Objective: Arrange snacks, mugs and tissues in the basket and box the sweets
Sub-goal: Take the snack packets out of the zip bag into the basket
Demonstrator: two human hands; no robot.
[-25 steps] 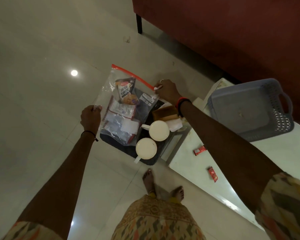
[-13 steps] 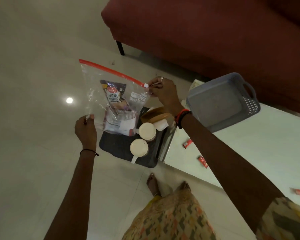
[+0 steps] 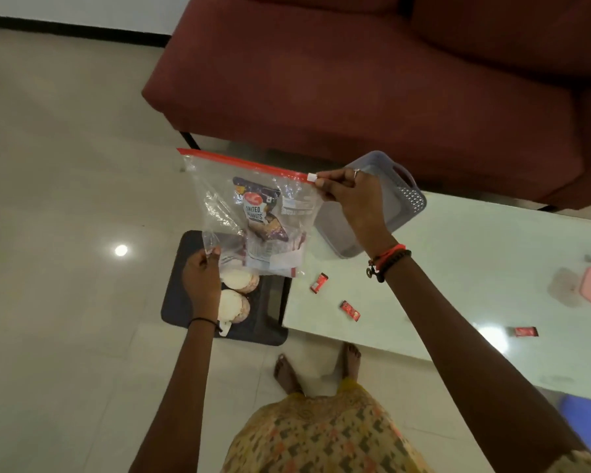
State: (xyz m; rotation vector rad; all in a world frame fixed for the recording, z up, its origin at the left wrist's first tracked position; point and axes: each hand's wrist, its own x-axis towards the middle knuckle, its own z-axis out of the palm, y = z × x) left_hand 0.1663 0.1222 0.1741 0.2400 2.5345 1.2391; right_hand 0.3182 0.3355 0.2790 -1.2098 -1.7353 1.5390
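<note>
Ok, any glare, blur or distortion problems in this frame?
Head view: dim overall; a lamp reflection glares on the floor; the table shows softer sheen; the peanut packet label in the bag is readable; wide-angle distortion skews the sofa.

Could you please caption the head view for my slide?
Left hand and right hand hold up a clear red-zipped plastic bag of snack packets.

A maroon sofa (image 3: 355, 80) stands behind the pale table (image 3: 458, 268), a black tray (image 3: 178, 302) beside the table's end
</note>
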